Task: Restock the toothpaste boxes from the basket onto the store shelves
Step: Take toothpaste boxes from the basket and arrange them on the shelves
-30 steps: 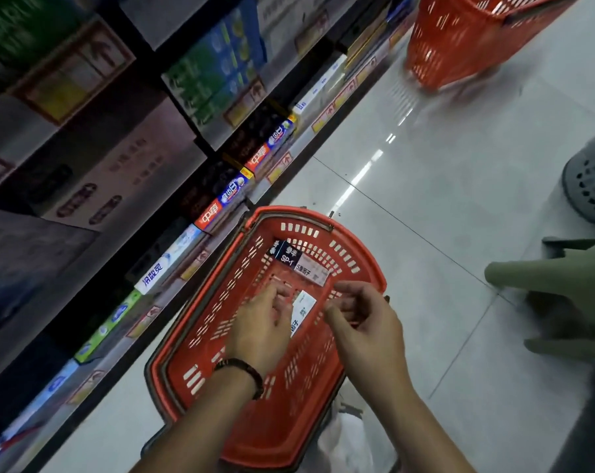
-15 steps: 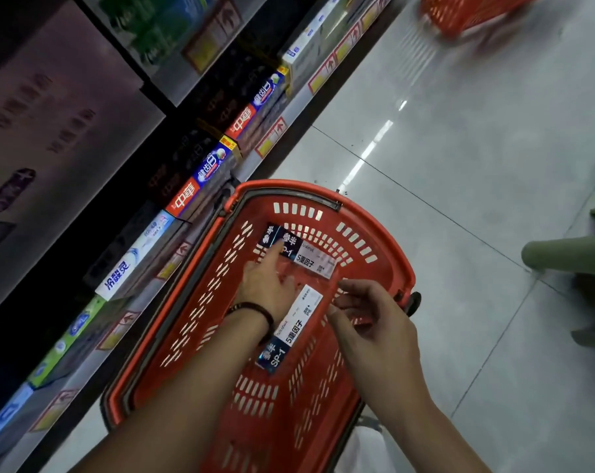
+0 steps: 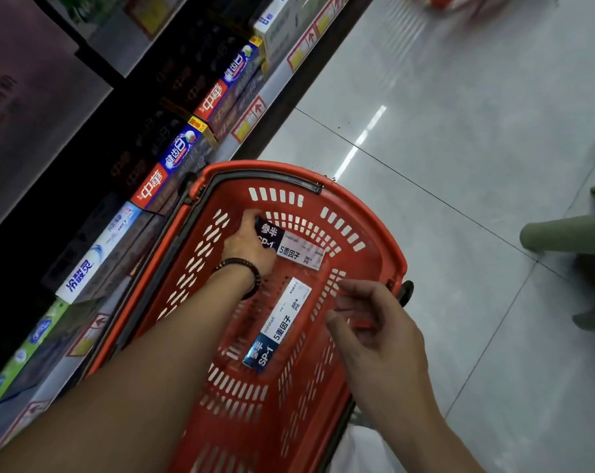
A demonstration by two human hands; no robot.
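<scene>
A red plastic basket stands on the floor beside the shelves. Two navy-and-white toothpaste boxes lie on its bottom. The far box lies crosswise, and my left hand, with a dark bead bracelet on the wrist, reaches down and grips its dark end. The near box lies lengthwise, untouched. My right hand hovers above the basket's right side, fingers loosely curled, holding nothing.
Store shelves run along the left, stocked with red-and-blue toothpaste boxes and a white-and-blue box. Grey tiled floor spreads to the right. Green stool legs stand at the right edge; another red basket sits far off.
My left hand moved forward off the near box to the far box and took hold of its end. The view dipped closer to the basket. My right hand stayed hovering.
</scene>
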